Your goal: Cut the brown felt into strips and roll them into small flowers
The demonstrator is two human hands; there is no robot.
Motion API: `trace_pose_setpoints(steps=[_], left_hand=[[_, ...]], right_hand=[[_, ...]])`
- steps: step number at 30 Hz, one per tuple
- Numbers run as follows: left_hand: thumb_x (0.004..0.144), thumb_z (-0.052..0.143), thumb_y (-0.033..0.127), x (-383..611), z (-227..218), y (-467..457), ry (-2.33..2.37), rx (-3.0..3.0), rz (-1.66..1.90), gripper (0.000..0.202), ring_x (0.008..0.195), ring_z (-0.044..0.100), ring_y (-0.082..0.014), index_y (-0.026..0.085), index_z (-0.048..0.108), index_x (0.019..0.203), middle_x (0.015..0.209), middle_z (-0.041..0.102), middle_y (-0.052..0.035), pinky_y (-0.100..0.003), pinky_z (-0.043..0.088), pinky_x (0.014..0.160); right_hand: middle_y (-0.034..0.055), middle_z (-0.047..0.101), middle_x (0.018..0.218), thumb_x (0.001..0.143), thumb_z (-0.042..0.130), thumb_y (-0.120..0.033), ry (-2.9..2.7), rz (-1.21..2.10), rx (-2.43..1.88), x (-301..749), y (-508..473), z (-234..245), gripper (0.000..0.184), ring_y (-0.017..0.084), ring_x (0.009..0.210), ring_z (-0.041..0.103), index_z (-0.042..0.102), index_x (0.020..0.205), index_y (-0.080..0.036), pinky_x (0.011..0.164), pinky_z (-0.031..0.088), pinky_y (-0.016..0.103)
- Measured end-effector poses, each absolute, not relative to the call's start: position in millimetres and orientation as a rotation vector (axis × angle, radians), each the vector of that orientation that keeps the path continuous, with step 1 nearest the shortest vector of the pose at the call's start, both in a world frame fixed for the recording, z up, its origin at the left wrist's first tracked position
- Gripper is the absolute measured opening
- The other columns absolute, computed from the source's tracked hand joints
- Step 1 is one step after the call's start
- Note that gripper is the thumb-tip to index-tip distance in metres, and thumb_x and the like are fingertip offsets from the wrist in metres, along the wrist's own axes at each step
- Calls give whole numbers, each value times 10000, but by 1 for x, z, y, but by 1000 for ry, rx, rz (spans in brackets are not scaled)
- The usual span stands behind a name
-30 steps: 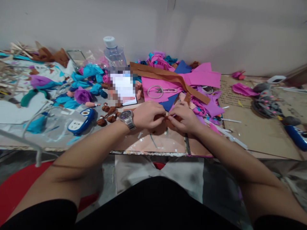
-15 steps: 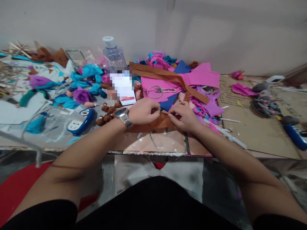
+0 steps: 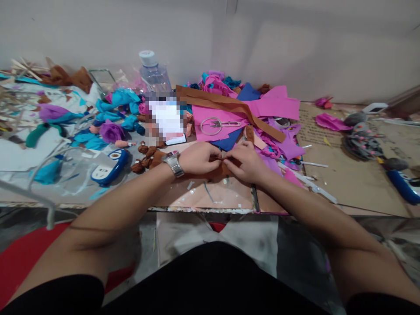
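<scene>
My left hand (image 3: 200,158), with a metal watch at its wrist, pinches the edge of a piece of brown crepe paper (image 3: 219,172) at the near side of the table. Close against it, my right hand (image 3: 246,162) is closed on the same edge, fingertips nearly touching the left ones. Part of the paper spreads below the fingers; the rest is hidden by the hands. Beyond them lie small thread snips (image 3: 220,125) on pink paper (image 3: 277,105). A long brown paper strip (image 3: 226,103) runs across the pile behind.
Left of the pile are a lit phone (image 3: 167,116), a plastic bottle (image 3: 155,78) and a blue-and-white power strip (image 3: 110,167). Brown twisted pieces (image 3: 149,155) sit by my left wrist. Blue and purple paper flowers (image 3: 111,130) cover the left side; cardboard (image 3: 328,157) lies at right.
My hands have come together over the brown crepe paper, the left moving slightly right and down. Their fingertips now meet at its edge, which looks folded or gathered.
</scene>
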State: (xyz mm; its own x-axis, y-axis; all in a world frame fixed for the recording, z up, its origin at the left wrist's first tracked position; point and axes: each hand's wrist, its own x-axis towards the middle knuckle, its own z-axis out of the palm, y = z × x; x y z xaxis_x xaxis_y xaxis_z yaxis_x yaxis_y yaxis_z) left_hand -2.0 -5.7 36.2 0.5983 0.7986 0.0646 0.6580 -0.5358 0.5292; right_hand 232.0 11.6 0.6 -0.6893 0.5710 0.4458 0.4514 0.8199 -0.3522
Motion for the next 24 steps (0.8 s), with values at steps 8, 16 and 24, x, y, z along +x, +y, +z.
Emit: trace_pose_setpoints(steps=[8, 16, 24], left_hand=[[853, 641, 377, -2, 38, -4, 1168, 2392, 361, 245, 610, 505, -132, 163, 723, 767, 689, 667, -15, -290, 306, 611], [931, 600, 425, -6, 35, -1, 1089, 2196, 439, 339, 661, 560, -134, 149, 752, 806, 717, 688, -11, -271, 361, 652], [925, 626, 491, -8, 30, 5, 1063, 2081, 414, 384, 686, 556, -135, 148, 735, 789, 737, 667, -4, -256, 412, 688]], right_hand=[[55, 813, 933, 1001, 606, -294, -2416, 269, -749, 231, 11, -2, 157, 238, 887, 677, 748, 992, -228, 997, 341, 477], [33, 819, 910, 987, 648, -268, -2392, 239, -760, 232, 12, -2, 132, 223, 850, 679, 768, 1016, -224, 988, 340, 471], [22, 821, 891, 990, 657, -290, -2343, 181, -743, 233, 13, -6, 140, 235, 874, 697, 782, 1046, -261, 1002, 373, 489]])
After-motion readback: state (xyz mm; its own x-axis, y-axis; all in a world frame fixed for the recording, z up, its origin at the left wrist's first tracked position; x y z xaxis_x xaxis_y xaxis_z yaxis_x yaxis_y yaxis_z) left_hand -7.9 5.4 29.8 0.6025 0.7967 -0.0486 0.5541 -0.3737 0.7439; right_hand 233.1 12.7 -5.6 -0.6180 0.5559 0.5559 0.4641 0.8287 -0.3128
